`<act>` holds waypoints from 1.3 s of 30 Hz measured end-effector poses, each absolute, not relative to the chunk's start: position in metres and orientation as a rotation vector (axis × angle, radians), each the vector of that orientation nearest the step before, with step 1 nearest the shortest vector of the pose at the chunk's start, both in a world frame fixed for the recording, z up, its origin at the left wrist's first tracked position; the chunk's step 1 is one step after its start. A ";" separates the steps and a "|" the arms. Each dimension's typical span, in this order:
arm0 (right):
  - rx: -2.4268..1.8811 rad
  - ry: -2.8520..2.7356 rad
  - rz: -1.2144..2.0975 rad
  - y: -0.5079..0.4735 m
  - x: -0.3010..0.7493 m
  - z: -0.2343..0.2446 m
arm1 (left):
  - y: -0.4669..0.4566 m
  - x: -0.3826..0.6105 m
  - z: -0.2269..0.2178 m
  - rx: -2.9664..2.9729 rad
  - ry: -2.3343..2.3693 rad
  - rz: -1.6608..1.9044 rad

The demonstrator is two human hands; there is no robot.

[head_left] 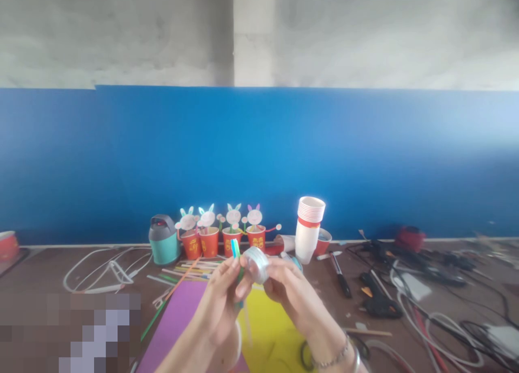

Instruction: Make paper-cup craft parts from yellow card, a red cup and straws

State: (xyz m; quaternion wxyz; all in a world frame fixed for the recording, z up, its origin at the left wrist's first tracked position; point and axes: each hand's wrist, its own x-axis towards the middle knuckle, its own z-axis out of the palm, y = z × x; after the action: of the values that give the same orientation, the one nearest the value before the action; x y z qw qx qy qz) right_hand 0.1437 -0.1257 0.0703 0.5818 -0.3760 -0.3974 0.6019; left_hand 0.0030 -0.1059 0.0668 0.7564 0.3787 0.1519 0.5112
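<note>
My left hand (221, 294) pinches a short bundle of blue and green strips (235, 247), perhaps straws, which stand upright between its fingers. My right hand (294, 289) grips a roll of clear tape (258, 264) by its right side. The roll is right next to the strips, close to my left fingertips. Whether a strand of tape joins the two cannot be made out. Below the hands lie a purple sheet (178, 319) and a yellow sheet (271, 330). Part of a pale cup (231, 346) shows behind my left wrist.
Several red paper cups (208, 243) with rabbit figures line the back, beside a teal container (164, 240). Loose coloured sticks (190, 269) lie before them. A stack of white cups (308, 230), a marker (341, 275), a black glue gun (379, 294) and tangled cables (441, 330) are rightward.
</note>
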 end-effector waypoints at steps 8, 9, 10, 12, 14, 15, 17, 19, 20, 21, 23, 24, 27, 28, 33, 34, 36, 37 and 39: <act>-0.882 -0.756 1.397 -0.129 0.136 0.077 | -0.105 0.000 0.061 1.040 0.353 1.134; -0.869 -0.781 1.398 -0.130 0.135 0.077 | -0.106 0.000 0.061 1.028 0.340 1.135; -0.850 -0.819 1.399 -0.130 0.135 0.077 | -0.106 0.000 0.061 1.008 0.327 1.135; -0.799 -0.903 1.404 -0.129 0.136 0.076 | -0.107 0.000 0.062 0.974 0.308 1.135; -0.750 -0.959 1.409 -0.128 0.137 0.074 | -0.108 0.000 0.063 0.968 0.305 1.145; -0.733 -0.972 1.410 -0.127 0.138 0.073 | -0.108 0.000 0.063 0.973 0.310 1.153; -0.707 -0.977 1.412 -0.126 0.139 0.072 | -0.108 -0.001 0.063 0.983 0.326 1.169; -0.699 -0.970 1.411 -0.126 0.139 0.072 | -0.108 -0.001 0.062 0.995 0.338 1.176; -0.704 -0.965 1.411 -0.126 0.138 0.072 | -0.107 -0.001 0.061 1.001 0.338 1.178; -0.713 -0.957 1.410 -0.126 0.137 0.072 | -0.107 -0.001 0.060 1.008 0.332 1.178; -0.733 -0.922 1.399 -0.125 0.135 0.071 | -0.106 -0.001 0.058 1.025 0.321 1.179; -0.742 -0.899 1.388 -0.124 0.134 0.070 | -0.106 0.000 0.058 1.029 0.319 1.183; -0.750 -0.901 1.382 -0.123 0.134 0.069 | -0.105 0.001 0.059 1.026 0.312 1.191; -0.739 -0.938 1.396 -0.123 0.136 0.069 | -0.105 0.001 0.059 1.022 0.307 1.193; -0.673 -1.048 1.414 -0.124 0.141 0.072 | -0.106 -0.001 0.063 1.033 0.293 1.176; -0.677 -1.045 1.402 -0.124 0.141 0.072 | -0.106 -0.001 0.063 1.033 0.295 1.173; -0.695 -1.033 1.387 -0.124 0.140 0.071 | -0.106 -0.001 0.064 1.026 0.297 1.172; -0.698 -1.027 1.383 -0.124 0.139 0.070 | -0.107 -0.001 0.064 1.022 0.296 1.172; -0.692 -1.028 1.380 -0.123 0.139 0.069 | -0.107 -0.002 0.064 1.019 0.295 1.172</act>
State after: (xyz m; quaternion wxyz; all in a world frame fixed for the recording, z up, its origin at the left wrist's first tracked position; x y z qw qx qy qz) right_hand 0.1391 -0.1234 0.0687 0.5999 -0.2986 -0.4433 0.5953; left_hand -0.0018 -0.1068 0.0637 0.7036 0.4579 0.1326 0.5270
